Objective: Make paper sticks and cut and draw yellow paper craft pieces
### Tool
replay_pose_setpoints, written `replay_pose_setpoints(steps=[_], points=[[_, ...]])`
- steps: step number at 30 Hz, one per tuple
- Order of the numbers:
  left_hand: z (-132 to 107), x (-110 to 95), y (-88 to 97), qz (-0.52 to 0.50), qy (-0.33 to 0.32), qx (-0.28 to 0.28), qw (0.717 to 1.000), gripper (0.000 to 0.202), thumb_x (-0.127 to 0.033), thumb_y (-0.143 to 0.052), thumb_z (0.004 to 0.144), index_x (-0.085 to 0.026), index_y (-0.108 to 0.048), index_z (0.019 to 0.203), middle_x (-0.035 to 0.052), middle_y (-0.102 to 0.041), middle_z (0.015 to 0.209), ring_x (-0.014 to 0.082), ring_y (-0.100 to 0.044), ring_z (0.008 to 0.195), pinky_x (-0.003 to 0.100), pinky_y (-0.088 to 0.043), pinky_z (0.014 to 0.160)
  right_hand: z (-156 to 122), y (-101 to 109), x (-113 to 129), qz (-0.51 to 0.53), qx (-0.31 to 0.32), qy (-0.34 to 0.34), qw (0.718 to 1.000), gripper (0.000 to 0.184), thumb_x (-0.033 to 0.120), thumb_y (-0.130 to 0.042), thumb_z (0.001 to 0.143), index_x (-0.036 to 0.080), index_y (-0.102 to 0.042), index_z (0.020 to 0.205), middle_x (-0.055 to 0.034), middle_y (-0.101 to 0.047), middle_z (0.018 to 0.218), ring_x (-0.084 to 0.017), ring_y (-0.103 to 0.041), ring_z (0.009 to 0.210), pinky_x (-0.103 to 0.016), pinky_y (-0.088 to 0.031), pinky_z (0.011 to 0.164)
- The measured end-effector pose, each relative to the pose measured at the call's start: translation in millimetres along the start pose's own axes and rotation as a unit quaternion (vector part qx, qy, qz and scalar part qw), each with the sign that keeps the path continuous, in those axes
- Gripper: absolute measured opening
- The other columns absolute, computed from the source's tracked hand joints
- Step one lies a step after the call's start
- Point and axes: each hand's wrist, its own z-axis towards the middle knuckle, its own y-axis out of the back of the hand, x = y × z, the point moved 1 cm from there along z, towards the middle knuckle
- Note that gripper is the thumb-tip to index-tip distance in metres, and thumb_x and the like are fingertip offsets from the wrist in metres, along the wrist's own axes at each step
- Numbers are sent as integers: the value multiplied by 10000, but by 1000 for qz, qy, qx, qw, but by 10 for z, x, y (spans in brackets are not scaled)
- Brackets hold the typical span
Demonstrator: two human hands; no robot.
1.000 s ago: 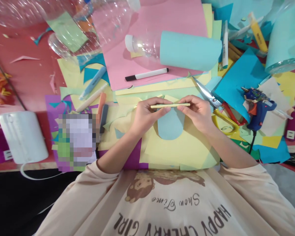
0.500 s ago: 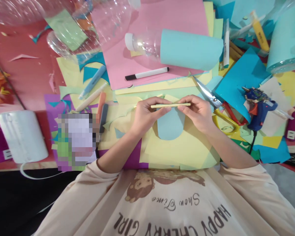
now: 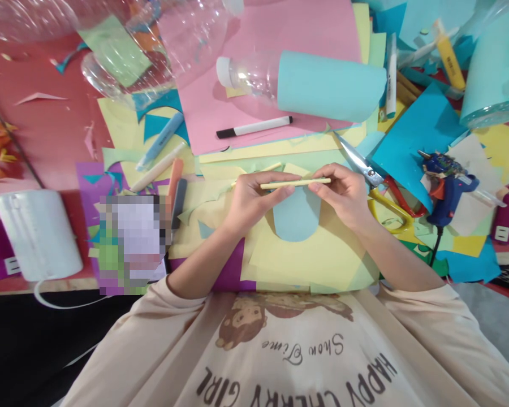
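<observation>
Pale yellow strip, pinched at either end between thumb and fingers of the left hand and right hand. Below it shows a round-ended light blue piece; whether they join cannot be told. Right: scissors, then a glue gun. Beyond: a turquoise-wrapped bottle on pink paper.
</observation>
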Motion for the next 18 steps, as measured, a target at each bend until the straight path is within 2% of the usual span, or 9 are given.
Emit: replay_pose_setpoints(steps=[4,10,15,18], points=[[-13,-1,1,7,7,0,1000,238,-426,-745,748,-249,-779,904,14,-772,947,227,-719,912,363,-585,836,-6,3,32,-6,-5,-4,1000,217,399,-731,775,211,-631,730,31,-588,674,-85,-522,588,-231,-423,509],[-20,-15,-5,-5,3,-3,1000,220,-399,-755,745,-257,-780,910,10,-774,951,232,-723,918,387,-584,860,0,6,43,11,0,2,1000,189,349,-734,779,206,-628,715,40,-567,651,-76,-511,580,-223,-400,504],[-6,-29,-11,-40,-44,13,998,165,-309,-752,764,-284,-777,926,-1,-769,992,229,-706,993,414,-535,969,-1,2,34,11,3,1,1000,191,343,-734,779,198,-631,708,42,-545,628,-71,-486,565,-218,-377,491],[5,-9,0,-61,-69,34,995,186,-304,-746,772,-316,-769,956,-6,-736,1114,241,-659,1109,420,-500,1022,4,14,14,0,-2,1,1000,203,357,-730,784,199,-625,713,39,-545,634,-72,-470,559,-220,-361,479]])
